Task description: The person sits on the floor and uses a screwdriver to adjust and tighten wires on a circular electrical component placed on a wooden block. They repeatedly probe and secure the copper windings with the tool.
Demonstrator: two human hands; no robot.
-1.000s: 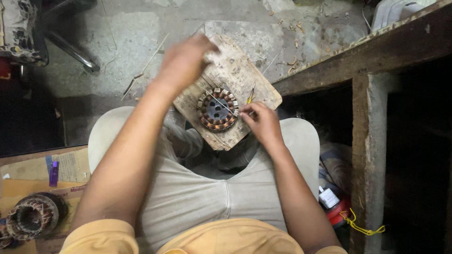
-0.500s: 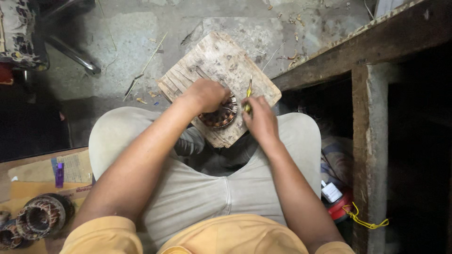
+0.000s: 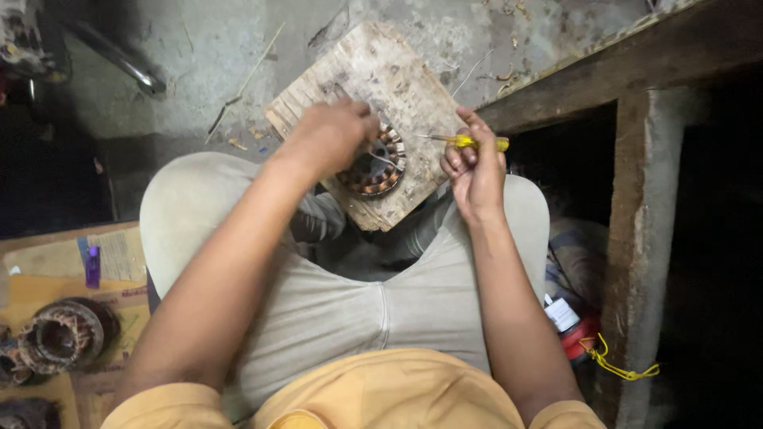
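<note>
Copper-wound stator sits on a scarred wooden block that rests across the seated person's lap, above knees in pale trousers. The left hand lies on the stator's upper left side, its fingers curled down over the ring and covering part of the windings — the grip is clenched on the stator, pressing it to the block. The right hand is just to the right of the stator, at the block's edge, with its grip closed around a yellow-handled screwdriver; the thin metal shaft points left toward the ring, its tip near the stator but apart from the windings as far as can be seen. Beyond the block lies a grey concrete floor strewn with thin sticks and chips. A dark wooden frame stands on the right, with a knot of yellow cord and a red object at its foot. Low on the left — on flattened cardboard — lie another wound stator and a small purple lighter.
</note>
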